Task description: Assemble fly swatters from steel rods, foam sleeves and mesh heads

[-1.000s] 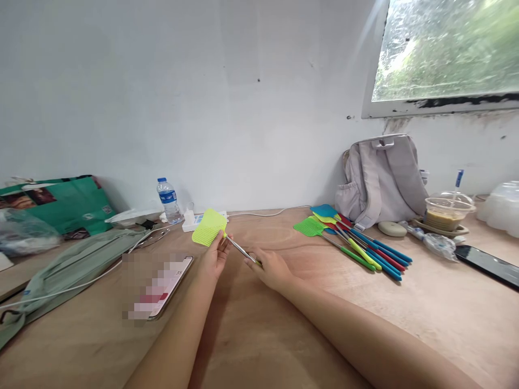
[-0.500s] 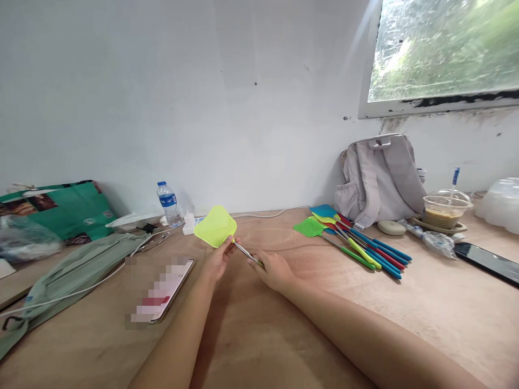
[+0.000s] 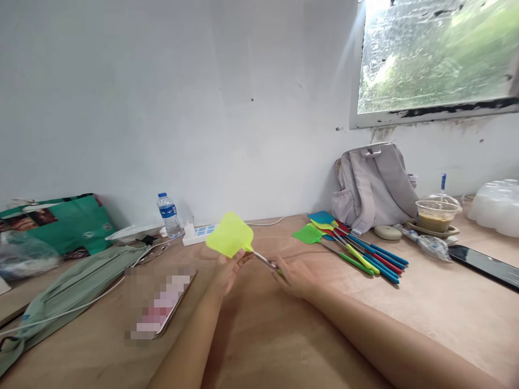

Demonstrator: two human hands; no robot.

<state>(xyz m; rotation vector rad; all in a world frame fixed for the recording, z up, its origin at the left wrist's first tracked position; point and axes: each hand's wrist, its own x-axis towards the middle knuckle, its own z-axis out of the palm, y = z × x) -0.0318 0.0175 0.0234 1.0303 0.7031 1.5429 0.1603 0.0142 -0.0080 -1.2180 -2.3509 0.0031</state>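
A yellow-green fly swatter (image 3: 230, 235) with a square perforated head and a thin metal shaft is held above the table. My right hand (image 3: 295, 276) is closed round its handle, most of which the fingers hide. At the head's lower corner, by the neck, my left hand (image 3: 232, 271) has its fingers bent against the swatter; their exact grip is slightly blurred. To the right lies a pile of more fly swatters, with a green swatter (image 3: 308, 234) in front and blue, yellow and red ones behind it, handles towards me.
Left of my hands lies a phone (image 3: 178, 302), partly pixelated. Behind are a water bottle (image 3: 168, 215) and a white power strip (image 3: 194, 233). A grey backpack (image 3: 375, 186), a drink cup (image 3: 437, 215) and a black phone (image 3: 484, 266) occupy the right; a green bag (image 3: 81, 229) stands left.
Both hands and the fly swatter have shifted right in view, and the shaft shows longer between the hands. The view has tilted slightly up. The pile of swatters is unchanged.
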